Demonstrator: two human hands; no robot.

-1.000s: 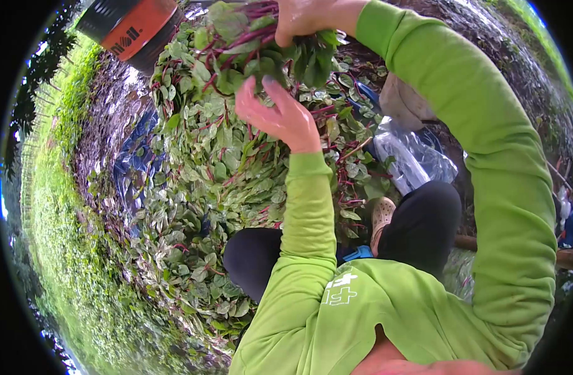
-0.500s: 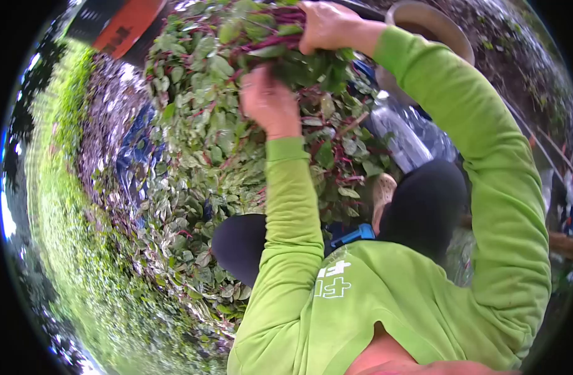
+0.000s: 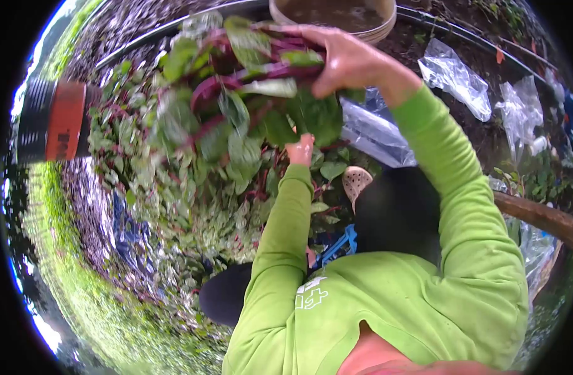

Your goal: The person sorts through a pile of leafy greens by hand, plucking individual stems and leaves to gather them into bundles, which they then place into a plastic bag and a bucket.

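Observation:
My right hand grips a big bunch of red-stemmed leafy greens, its thumb below and fingers over the purple-red stems. The bunch is lifted above the pile and its leaf ends are smeared by motion. My left hand is under the near side of the bunch; its fingers are hidden by leaves. A broad pile of the same greens spreads beneath both hands and toward my left knee.
A round tub stands at the top. At left is a black container with an orange band. Clear plastic bags lie at right near a wooden piece. A blue strapped item and a perforated shoe are near my knees.
My right hand has raised the bunch off the pile, toward me. My left hand has shifted under it and is more hidden. The view has turned, showing more of the right side.

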